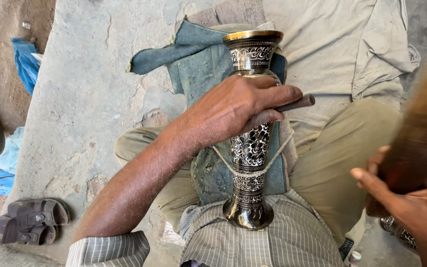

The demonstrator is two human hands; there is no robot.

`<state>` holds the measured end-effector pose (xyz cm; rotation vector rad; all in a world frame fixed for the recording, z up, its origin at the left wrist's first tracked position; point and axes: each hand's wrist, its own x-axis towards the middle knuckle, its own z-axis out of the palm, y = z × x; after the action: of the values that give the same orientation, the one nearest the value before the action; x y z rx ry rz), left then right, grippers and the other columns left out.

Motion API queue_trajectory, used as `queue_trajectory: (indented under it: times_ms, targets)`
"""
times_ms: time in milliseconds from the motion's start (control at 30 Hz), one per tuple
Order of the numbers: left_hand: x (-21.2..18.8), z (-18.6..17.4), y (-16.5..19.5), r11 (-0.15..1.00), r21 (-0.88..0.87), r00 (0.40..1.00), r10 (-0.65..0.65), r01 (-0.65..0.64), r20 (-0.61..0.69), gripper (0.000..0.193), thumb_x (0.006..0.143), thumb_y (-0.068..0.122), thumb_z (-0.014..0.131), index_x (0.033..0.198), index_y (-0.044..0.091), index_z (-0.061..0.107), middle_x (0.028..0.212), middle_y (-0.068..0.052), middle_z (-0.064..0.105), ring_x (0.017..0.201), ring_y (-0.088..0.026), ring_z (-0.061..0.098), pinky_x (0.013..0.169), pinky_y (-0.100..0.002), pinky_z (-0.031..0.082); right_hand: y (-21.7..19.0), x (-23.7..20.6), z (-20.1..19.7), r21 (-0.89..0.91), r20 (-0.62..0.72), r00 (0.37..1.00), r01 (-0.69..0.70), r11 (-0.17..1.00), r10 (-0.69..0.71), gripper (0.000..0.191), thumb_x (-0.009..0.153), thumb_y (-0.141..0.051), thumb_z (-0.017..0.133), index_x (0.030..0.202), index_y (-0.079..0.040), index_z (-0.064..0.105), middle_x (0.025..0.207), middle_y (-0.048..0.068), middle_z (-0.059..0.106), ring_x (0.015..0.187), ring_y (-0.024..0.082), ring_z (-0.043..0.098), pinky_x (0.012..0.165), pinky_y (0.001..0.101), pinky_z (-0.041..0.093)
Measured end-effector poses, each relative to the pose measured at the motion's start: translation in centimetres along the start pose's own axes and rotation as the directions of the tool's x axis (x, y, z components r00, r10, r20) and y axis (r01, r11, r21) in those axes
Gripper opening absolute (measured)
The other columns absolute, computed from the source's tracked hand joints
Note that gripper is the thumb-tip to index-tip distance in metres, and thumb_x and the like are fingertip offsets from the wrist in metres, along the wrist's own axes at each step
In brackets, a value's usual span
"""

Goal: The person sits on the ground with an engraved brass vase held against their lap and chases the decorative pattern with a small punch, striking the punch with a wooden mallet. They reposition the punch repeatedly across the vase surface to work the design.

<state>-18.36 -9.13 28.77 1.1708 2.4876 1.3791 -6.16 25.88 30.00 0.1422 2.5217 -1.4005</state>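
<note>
Vase [249, 148], black with engraved silver patterns, lies lengthwise along the lap on blue cloth [198, 64], rim pointing away. Left hand [238, 106] rests on its middle, closed around a thin metal tool [300, 102]. Right hand [411, 207], off to the side, grips a blurred wooden mallet [421, 133].

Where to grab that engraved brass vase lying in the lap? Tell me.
Grip the vase at its narrow waist, from above. It lies lengthwise on the blue cloth, flared at both ends, so the slim middle fits a palm. The left hand already presses there, holding a tool; a cord crosses lower down.
</note>
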Motion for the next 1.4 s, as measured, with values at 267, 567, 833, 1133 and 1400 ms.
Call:
queue_trajectory:
  times_ms: [267, 567, 833, 1133, 1400]
  targets:
    - [-0.4, 0.0, 0.1, 0.999, -0.030, 1.000, -0.027, 0.028, 0.012, 0.040, 0.101, 0.033, 0.064, 0.137, 0.017, 0.061, 0.105, -0.010, 0.069, 0.087, -0.031, 0.073, 0.077, -0.046, 0.059, 0.2, 0.8, -1.0, -0.088, 0.030, 0.997, -0.065, 0.994, 0.068, 0.027, 0.092, -0.008, 0.072, 0.114, 0.000, 0.058, 0.083, 0.013, 0.068, 0.076, 0.022, 0.072, 0.070, 0.0345, 0.063]
    - [-0.7, 0.1, 0.2, 1.000, -0.011, 1.000, 0.007, -0.007, -0.029, 0.040, 0.102, 0.031, 0.063, 0.139, 0.016, 0.059, 0.102, -0.008, 0.066, 0.088, -0.029, 0.071, 0.077, -0.045, 0.057, -1.1, 2.1, -0.7, -0.281, 0.033, 0.984, -0.159, 0.946, 0.175, 0.019, 0.097, -0.009, 0.069, 0.104, 0.006, 0.060, 0.080, 0.017, 0.066, 0.071, 0.024, 0.068, 0.070, 0.0379, 0.060]
    - [-0.7, 0.2, -0.1, 0.999, -0.014, 0.998, -0.051, 0.050, -0.024, 0.040, 0.101, 0.035, 0.062, 0.137, 0.016, 0.059, 0.103, -0.008, 0.068, 0.085, -0.028, 0.073, 0.077, -0.044, 0.059, -1.4, 2.5, -0.9, -0.634, -0.026, 0.945, -0.268, 0.725, 0.326, 0.025, 0.100, -0.017, 0.072, 0.099, 0.006, 0.064, 0.079, 0.016, 0.065, 0.066, 0.024, 0.064, 0.063, 0.0383, 0.056]
    - [-1.1, 0.2, -0.1, 0.998, -0.041, 0.997, -0.042, 0.039, -0.058, 0.040, 0.101, 0.033, 0.064, 0.138, 0.018, 0.059, 0.110, -0.009, 0.070, 0.090, -0.029, 0.074, 0.079, -0.042, 0.061, 4.9, 1.6, -3.1, -0.349, 0.003, 1.000, 0.017, 0.937, -0.017, 0.032, 0.091, -0.024, 0.077, 0.102, 0.001, 0.061, 0.078, 0.006, 0.064, 0.065, 0.013, 0.063, 0.062, 0.0271, 0.054]
    - [-1.3, -0.1, -0.3, 1.000, 0.001, 0.998, -0.012, 0.012, -0.060, 0.040, 0.103, 0.034, 0.063, 0.139, 0.018, 0.059, 0.110, -0.010, 0.070, 0.090, -0.031, 0.074, 0.079, -0.044, 0.060, 2.3, 2.4, -2.9, -0.544, 0.027, 0.999, -0.022, 0.839, 0.043, 0.026, 0.089, -0.020, 0.080, 0.089, 0.000, 0.063, 0.070, 0.013, 0.060, 0.059, 0.020, 0.058, 0.051, 0.0321, 0.047]
